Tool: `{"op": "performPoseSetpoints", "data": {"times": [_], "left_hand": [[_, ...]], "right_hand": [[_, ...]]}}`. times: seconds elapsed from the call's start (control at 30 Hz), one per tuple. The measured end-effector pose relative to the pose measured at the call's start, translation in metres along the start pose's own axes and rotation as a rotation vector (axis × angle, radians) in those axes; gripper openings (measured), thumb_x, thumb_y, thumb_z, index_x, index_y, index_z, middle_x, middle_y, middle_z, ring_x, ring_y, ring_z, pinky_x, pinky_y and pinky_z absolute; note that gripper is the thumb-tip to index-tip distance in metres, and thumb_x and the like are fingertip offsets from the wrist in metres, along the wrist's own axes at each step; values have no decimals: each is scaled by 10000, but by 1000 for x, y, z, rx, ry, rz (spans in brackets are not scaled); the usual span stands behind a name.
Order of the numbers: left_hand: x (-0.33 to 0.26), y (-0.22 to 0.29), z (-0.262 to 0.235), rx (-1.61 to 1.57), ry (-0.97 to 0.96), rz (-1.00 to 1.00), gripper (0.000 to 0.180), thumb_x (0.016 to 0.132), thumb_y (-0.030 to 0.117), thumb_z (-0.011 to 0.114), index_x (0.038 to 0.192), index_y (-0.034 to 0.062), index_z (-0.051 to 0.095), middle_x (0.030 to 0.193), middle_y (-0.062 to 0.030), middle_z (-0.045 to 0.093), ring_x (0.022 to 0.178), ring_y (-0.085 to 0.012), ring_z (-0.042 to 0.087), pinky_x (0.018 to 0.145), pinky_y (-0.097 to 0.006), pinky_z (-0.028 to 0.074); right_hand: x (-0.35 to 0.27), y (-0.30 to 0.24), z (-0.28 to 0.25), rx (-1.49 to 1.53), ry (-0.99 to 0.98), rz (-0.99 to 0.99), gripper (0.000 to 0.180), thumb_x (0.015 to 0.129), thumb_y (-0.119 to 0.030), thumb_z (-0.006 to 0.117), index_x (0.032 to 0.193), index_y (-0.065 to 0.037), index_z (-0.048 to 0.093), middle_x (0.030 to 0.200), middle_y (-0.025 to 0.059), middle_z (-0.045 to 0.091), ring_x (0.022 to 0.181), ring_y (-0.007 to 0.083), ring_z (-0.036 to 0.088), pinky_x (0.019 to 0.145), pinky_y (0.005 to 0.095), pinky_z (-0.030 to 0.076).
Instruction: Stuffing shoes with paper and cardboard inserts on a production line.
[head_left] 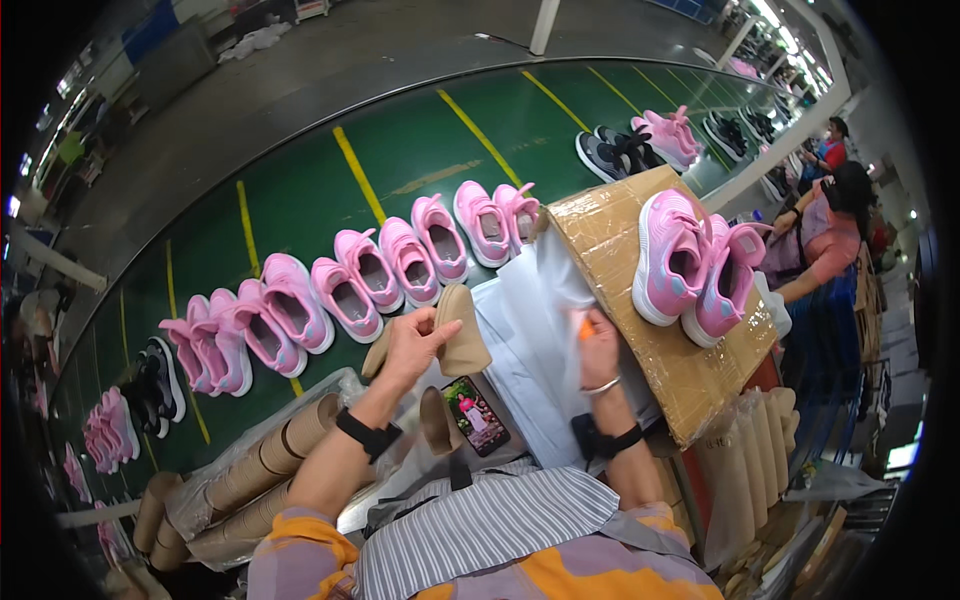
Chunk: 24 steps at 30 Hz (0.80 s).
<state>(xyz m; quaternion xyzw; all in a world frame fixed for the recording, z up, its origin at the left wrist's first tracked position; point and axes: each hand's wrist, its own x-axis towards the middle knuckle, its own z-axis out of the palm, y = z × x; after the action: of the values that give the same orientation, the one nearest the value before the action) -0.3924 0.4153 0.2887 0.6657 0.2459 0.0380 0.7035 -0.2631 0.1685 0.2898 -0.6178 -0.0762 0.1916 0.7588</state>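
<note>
My left hand (415,345) is raised over the bench and grips two tan cardboard shoe inserts (462,330), fanned apart. My right hand (598,345) rests on a stack of white tissue paper sheets (535,340) and pinches a small orange object (584,327) at the sheets' edge. Just beyond the inserts, a row of pink sneakers (360,275) lies on the green conveyor belt (420,140). Another tan insert (437,420) and a phone (477,416) lie near my body.
A taped cardboard box (690,370) to my right carries two pink sneakers (690,262). Bagged stacks of tan inserts (265,465) lie at my left. Dark sneakers (615,152) and more pink pairs ride farther along the belt. A person in pink (825,240) works at the far right.
</note>
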Motion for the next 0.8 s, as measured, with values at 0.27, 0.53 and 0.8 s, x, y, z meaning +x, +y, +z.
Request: {"op": "performPoseSetpoints", "data": {"times": [0.27, 0.53, 0.8], "left_hand": [[-57, 38, 11, 75, 342, 375, 150, 878, 108, 556, 945, -14, 610, 661, -68, 546, 586, -102, 487, 545, -255, 383], [-90, 68, -5, 233, 469, 530, 104, 819, 54, 589, 871, -33, 613, 648, -91, 524, 566, -129, 490, 530, -274, 375], [-87, 59, -22, -385, 739, 383, 190, 889, 109, 561, 774, -38, 599, 687, 28, 544, 589, -88, 479, 539, -247, 386]], "right_hand": [[-42, -38, 159, -377, -182, -433, 200, 782, -66, 668, 942, 40, 612, 892, 119, 571, 744, 195, 596, 649, 275, 468], [-38, -59, 181, -399, -339, -326, 523, 699, -172, 731, 1129, -1, 487, 885, 157, 622, 781, 269, 634, 677, 337, 494], [-46, -35, 180, -85, -6, -440, 473, 815, -176, 593, 1227, 3, 446, 915, 83, 609, 801, 155, 609, 705, 304, 505]]}}
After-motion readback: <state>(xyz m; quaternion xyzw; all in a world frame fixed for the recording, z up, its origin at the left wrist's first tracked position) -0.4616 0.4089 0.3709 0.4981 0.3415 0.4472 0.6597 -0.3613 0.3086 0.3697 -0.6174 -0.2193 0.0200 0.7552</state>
